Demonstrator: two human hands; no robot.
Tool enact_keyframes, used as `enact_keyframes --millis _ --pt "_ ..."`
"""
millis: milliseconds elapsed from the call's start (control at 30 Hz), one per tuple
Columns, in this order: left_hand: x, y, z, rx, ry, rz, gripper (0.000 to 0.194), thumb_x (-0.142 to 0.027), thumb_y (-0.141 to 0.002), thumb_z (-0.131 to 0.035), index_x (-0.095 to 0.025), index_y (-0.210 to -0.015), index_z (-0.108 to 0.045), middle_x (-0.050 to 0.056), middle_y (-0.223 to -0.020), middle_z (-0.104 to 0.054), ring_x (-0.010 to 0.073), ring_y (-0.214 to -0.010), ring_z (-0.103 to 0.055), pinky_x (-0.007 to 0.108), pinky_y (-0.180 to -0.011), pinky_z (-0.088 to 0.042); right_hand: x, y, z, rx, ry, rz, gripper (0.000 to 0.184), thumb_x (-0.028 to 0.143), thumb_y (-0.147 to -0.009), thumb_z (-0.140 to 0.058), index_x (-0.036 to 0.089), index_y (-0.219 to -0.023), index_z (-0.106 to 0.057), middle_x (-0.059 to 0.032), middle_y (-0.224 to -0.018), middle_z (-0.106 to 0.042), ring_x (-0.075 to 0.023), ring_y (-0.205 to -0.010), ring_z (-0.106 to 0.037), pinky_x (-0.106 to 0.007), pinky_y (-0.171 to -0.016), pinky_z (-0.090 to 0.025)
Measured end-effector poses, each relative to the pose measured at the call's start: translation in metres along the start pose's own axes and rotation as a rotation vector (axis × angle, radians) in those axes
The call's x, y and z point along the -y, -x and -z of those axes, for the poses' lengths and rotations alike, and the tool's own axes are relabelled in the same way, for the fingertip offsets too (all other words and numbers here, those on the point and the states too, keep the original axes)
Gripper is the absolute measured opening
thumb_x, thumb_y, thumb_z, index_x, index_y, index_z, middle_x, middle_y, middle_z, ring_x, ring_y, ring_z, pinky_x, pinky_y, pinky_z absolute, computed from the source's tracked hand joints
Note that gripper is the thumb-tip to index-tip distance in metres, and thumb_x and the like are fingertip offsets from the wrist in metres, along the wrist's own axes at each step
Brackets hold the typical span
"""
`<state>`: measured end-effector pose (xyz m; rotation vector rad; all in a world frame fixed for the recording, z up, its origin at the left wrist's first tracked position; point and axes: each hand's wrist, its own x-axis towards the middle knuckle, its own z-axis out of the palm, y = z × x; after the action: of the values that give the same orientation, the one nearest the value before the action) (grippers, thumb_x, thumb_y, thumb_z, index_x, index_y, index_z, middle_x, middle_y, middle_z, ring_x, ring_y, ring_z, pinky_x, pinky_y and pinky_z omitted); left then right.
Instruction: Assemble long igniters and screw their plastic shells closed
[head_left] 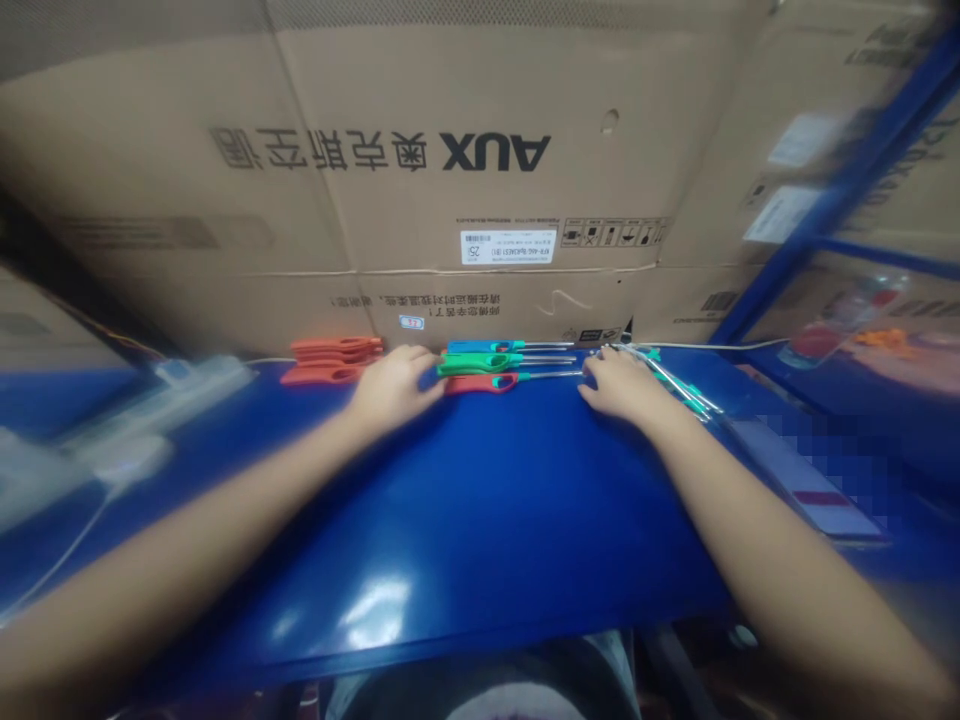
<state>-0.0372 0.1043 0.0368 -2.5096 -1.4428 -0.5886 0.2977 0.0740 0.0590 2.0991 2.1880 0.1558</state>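
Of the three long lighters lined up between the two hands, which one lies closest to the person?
The red-handled lighter: it is the front one of the row, nearest the table's near edge, with the green one and then the blue one behind it.

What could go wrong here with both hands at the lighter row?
1. The left hand rests at the handle ends of the three lighters; a nudge could skew the row.
2. The right hand lies beside the loose pile, which could tangle or scatter.
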Motion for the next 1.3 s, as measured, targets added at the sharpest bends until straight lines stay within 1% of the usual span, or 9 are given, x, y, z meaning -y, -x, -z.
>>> enact_keyframes --millis 167,333,500,700,900,1033,1100,1200,1300 --pt "0.050 0.000 0.019 -0.039 -0.127 0.141 0.024 -0.034 -0.093 -0.052 -0.020 -0.101 -0.069 0.010 -0.104 -0.069 0.0292 -0.105 -0.060 0.038 -0.087 -0.050 0.021 0.013 0.006 -0.053 -0.040 0.224 0.028 0.033 -0.097 -0.050 0.017 -0.112 -0.068 -0.0145 -0.118 -0.064 -0.0305 -0.113 -0.060 -0.039 -0.094 -0.045" --pt "0.093 0.002 0.026 -0.049 -0.260 0.292 0.023 -0.035 -0.087 -0.057 -0.015 -0.094 -0.068 0.015 -0.098 -0.063 0.0349 -0.100 -0.057 0.041 -0.080 -0.048 0.036 0.021 0.003 -0.115 -0.061 0.408 0.024 0.031 -0.097 -0.052 0.017 -0.104 -0.070 -0.0130 -0.113 -0.067 -0.0302 -0.108 -0.062 -0.039 -0.087 -0.047" --pt "0.109 0.007 0.021 -0.027 -0.290 0.318 0.028 -0.035 -0.090 -0.053 -0.016 -0.098 -0.071 0.015 -0.102 -0.063 0.0338 -0.099 -0.057 0.039 -0.077 -0.046 0.040 0.019 -0.002 -0.135 -0.114 0.460 0.021 0.030 -0.097 -0.053 0.017 -0.100 -0.070 -0.0117 -0.110 -0.069 -0.0298 -0.106 -0.063 -0.041 -0.087 -0.047" --pt "0.111 0.006 0.020 -0.018 -0.305 0.282 0.029 -0.035 -0.093 -0.051 -0.018 -0.094 -0.074 0.014 -0.104 -0.063 0.0313 -0.097 -0.057 0.037 -0.072 -0.042 0.041 0.017 -0.004 -0.129 -0.150 0.498 0.021 0.030 -0.097 -0.053 0.017 -0.097 -0.070 -0.0108 -0.107 -0.070 -0.0293 -0.105 -0.063 -0.042 -0.087 -0.048" --pt "0.088 0.007 0.036 -0.050 -0.318 0.219 0.028 -0.036 -0.095 -0.054 -0.019 -0.090 -0.076 0.013 -0.100 -0.064 0.0309 -0.094 -0.056 0.036 -0.068 -0.038 0.044 0.018 -0.006 -0.149 -0.194 0.519 0.019 0.028 -0.097 -0.055 0.017 -0.095 -0.070 -0.0112 -0.104 -0.071 -0.0285 -0.103 -0.064 -0.042 -0.087 -0.049" --pt "0.049 0.015 0.040 -0.161 -0.157 0.016 0.022 -0.033 -0.093 -0.062 -0.020 -0.082 -0.075 0.008 -0.096 -0.069 0.0269 -0.092 -0.058 0.036 -0.074 -0.042 0.051 0.020 -0.008 -0.175 -0.248 0.579 0.017 0.025 -0.096 -0.055 0.017 -0.099 -0.070 -0.0114 -0.105 -0.072 -0.0288 -0.105 -0.064 -0.043 -0.089 -0.051" --pt "0.024 0.024 0.037 -0.156 -0.061 -0.093 0.017 -0.031 -0.092 -0.066 -0.020 -0.084 -0.075 0.007 -0.096 -0.070 0.0251 -0.092 -0.059 0.037 -0.078 -0.044 0.056 0.022 -0.011 -0.202 -0.293 0.617 0.022 0.025 -0.097 -0.055 0.017 -0.113 -0.067 -0.0123 -0.116 -0.070 -0.0298 -0.111 -0.063 -0.045 -0.093 -0.051" --pt "-0.010 0.041 0.026 -0.079 0.045 -0.231 0.012 -0.027 -0.092 -0.068 -0.020 -0.085 -0.075 0.006 -0.099 -0.070 0.0237 -0.093 -0.060 0.038 -0.080 -0.044 0.064 0.026 -0.014 -0.261 -0.370 0.692 0.041 0.027 -0.097 -0.056 0.016 -0.136 -0.054 -0.0157 -0.133 -0.063 -0.0314 -0.122 -0.059 -0.049 -0.099 -0.051" --pt "-0.032 0.055 0.009 -0.031 0.144 -0.278 0.011 -0.025 -0.092 -0.068 -0.020 -0.085 -0.074 0.006 -0.101 -0.070 0.0238 -0.095 -0.060 0.037 -0.080 -0.044 0.073 0.029 -0.018 -0.291 -0.453 0.794 0.047 0.028 -0.095 -0.059 0.016 -0.140 -0.050 -0.0165 -0.136 -0.059 -0.0299 -0.124 -0.057 -0.047 -0.101 -0.050"
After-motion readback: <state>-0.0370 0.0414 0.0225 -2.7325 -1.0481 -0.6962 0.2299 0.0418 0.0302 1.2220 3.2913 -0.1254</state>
